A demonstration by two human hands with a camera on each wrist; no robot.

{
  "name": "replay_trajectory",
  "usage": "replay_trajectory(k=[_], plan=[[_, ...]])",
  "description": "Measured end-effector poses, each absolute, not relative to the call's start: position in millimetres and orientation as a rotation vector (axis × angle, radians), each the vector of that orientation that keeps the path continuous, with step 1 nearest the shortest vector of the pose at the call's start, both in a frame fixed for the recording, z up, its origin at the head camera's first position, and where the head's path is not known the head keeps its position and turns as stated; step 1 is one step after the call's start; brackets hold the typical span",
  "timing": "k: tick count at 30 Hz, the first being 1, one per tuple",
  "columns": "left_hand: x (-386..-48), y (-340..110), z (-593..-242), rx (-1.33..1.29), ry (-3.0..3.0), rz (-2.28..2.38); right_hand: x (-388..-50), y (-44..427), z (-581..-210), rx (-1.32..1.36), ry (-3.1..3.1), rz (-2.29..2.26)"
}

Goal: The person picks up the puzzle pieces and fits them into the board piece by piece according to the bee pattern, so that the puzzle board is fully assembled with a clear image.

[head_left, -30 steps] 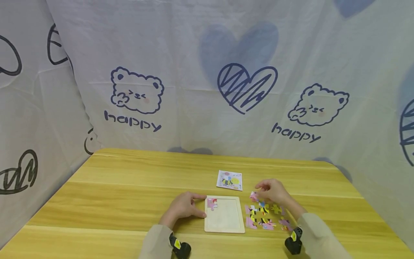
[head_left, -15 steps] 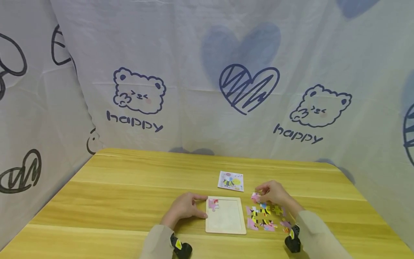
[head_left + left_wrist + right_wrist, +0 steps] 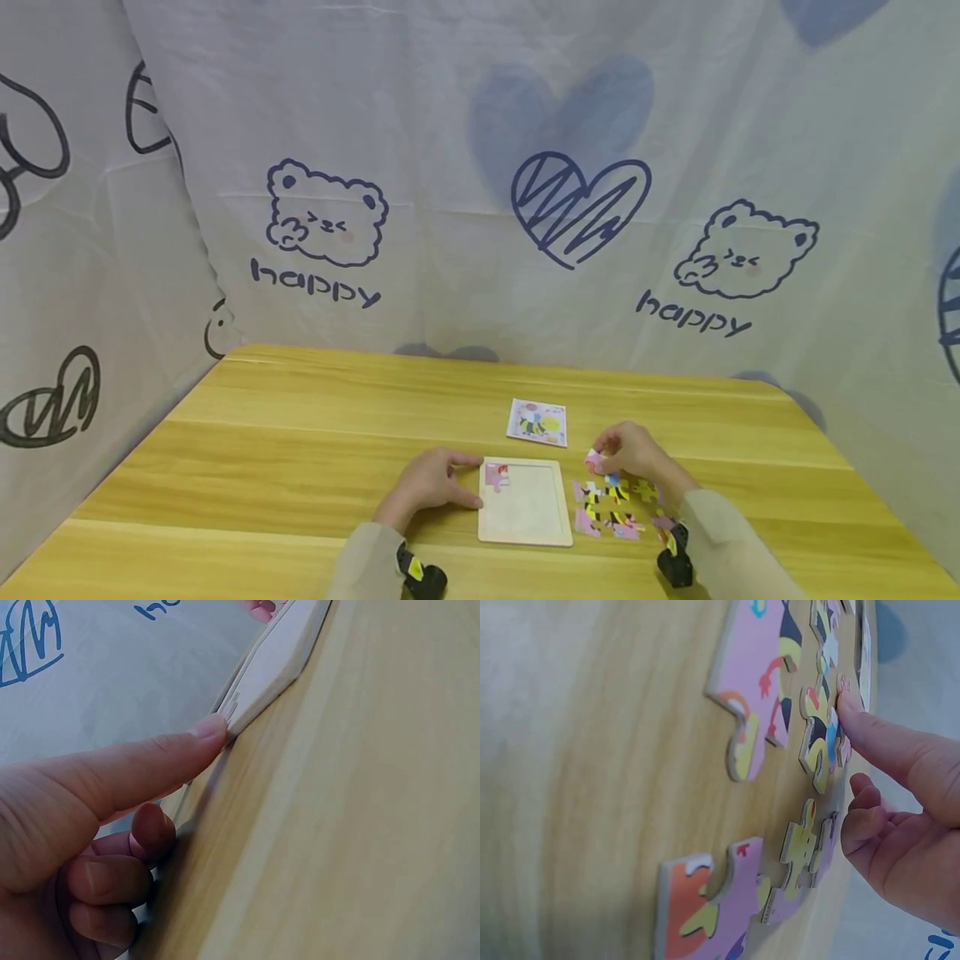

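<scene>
My left hand (image 3: 435, 481) is at the left side of a pale square wooden puzzle tray (image 3: 525, 517), index finger by its far left corner and thumb on its left edge. In the left wrist view the thumb (image 3: 172, 754) touches the tray rim while other fingers curl beneath. A pink corner piece (image 3: 496, 476) sits in the tray's far left corner. To the tray's right, my right hand (image 3: 637, 454) pinches a pink puzzle piece (image 3: 595, 461) with thumb and index finger. The right wrist view shows the thumb on that piece; the index finger is mostly hidden.
Several loose puzzle pieces (image 3: 618, 521) lie right of the tray, below my right hand; one yellow piece (image 3: 799, 851) lies near the curled fingers. A bee picture card (image 3: 537, 422) lies behind the tray. A printed cloth (image 3: 450, 250) hangs behind the table (image 3: 300, 433).
The head view has shifted slightly. Both hands, the tray and the pink piece keep nearly the same places relative to one another.
</scene>
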State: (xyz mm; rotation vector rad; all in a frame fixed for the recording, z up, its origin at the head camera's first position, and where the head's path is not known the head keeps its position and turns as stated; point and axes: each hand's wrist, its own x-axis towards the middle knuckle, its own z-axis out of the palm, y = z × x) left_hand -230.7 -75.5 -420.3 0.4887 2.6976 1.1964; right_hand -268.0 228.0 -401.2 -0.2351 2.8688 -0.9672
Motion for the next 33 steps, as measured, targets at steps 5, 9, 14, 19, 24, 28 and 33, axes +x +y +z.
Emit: replay_trajectory(k=[5,9,14,19,24,28,33], plan=[[-231,-76,-421,0.500,2.699,1.197,-268,229,-401,-0.238,2.845,-1.008],[-232,-76,-422,0.509,2.697,1.202,-268,229,-401,-0.205,2.846,-1.038],[-232,-76,-422,0.511,2.692,1.216,-267,228,-398,-0.180,2.816,-1.104],[-231,-76,-421,0.501,2.688,1.220,-266,231,-392,-0.176,2.708,-1.283],[-230,-76,-420,0.489,2.692,1.211,-268,235,-389,-0.174,2.587,-1.437],[-230,-76,-420,0.491,2.695,1.209,-268,235,-390,-0.184,2.523,-1.514],[-229,-75,-419,0.505,2.698,1.209,-267,229,-392,-0.198,2.452,-1.580]])
